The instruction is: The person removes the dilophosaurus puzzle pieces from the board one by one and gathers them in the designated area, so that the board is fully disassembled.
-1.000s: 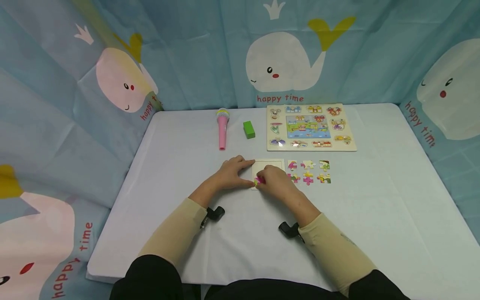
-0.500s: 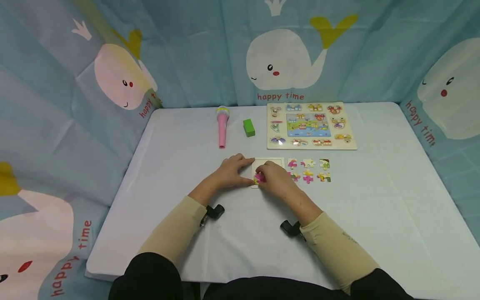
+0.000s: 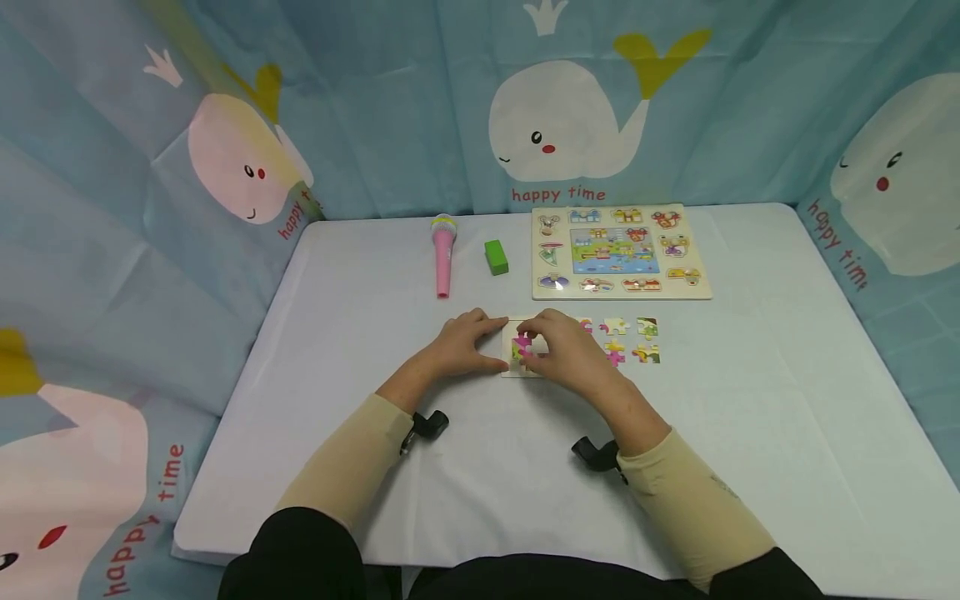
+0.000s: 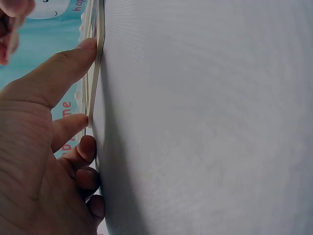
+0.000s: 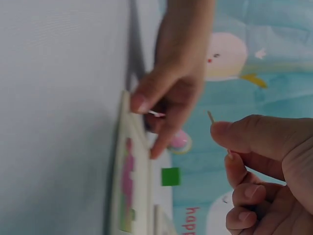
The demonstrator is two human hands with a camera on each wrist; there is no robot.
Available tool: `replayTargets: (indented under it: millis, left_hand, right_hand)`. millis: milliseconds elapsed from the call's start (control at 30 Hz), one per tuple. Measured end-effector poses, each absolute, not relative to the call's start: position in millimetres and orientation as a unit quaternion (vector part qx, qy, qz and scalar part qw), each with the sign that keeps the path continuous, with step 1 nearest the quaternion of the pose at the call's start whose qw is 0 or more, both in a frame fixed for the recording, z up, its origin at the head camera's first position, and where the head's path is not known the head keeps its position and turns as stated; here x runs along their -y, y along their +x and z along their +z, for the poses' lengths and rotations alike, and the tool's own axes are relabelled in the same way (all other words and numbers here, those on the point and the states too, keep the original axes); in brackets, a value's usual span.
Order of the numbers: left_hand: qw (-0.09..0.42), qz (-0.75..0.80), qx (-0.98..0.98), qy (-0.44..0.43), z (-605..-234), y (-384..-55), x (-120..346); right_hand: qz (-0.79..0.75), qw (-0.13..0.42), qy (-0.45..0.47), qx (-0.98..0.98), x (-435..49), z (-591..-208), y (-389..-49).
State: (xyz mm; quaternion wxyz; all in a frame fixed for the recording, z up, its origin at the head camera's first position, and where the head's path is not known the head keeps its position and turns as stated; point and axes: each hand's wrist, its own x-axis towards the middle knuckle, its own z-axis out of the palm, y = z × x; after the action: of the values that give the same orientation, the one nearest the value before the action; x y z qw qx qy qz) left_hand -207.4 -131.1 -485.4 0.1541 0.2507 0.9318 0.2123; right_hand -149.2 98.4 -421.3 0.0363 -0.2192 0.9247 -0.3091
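Observation:
My left hand (image 3: 463, 346) rests at the left side of a small wooden puzzle tray (image 3: 513, 327), thumb and forefinger spread along its edge. In the left wrist view the thumb (image 4: 73, 63) touches the tray's rim, with the other fingers bent below. Over the tray my right hand (image 3: 566, 350) pinches a thin puzzle piece (image 5: 210, 116) between thumb and forefinger; it shows edge-on, its picture hidden. Pink and green puzzle pieces (image 3: 520, 345) show in the tray's left part, and pink and green also appear inside it in the right wrist view.
Right of the tray lie several loose puzzle pieces (image 3: 647, 327), some partly behind my right hand. Farther back are a pink toy microphone (image 3: 444, 258), a green block (image 3: 497, 257) and a larger wooden picture board (image 3: 622, 290). A whale-print curtain (image 3: 420, 108) borders the white table (image 3: 337, 308).
My right hand has drawn back to the right from the tray's lower left, baring more of the pink and green there. My left hand stays at the tray's edge.

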Motion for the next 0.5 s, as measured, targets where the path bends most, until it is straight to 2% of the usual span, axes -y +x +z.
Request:
replayTargets:
  millis: [500]
  left_hand:
    - [0.155, 0.215, -0.932, 0.247, -486, -206, 131]
  right_hand:
    - [-0.341, 0.021, -0.187, -0.921, -140, -398, -127]
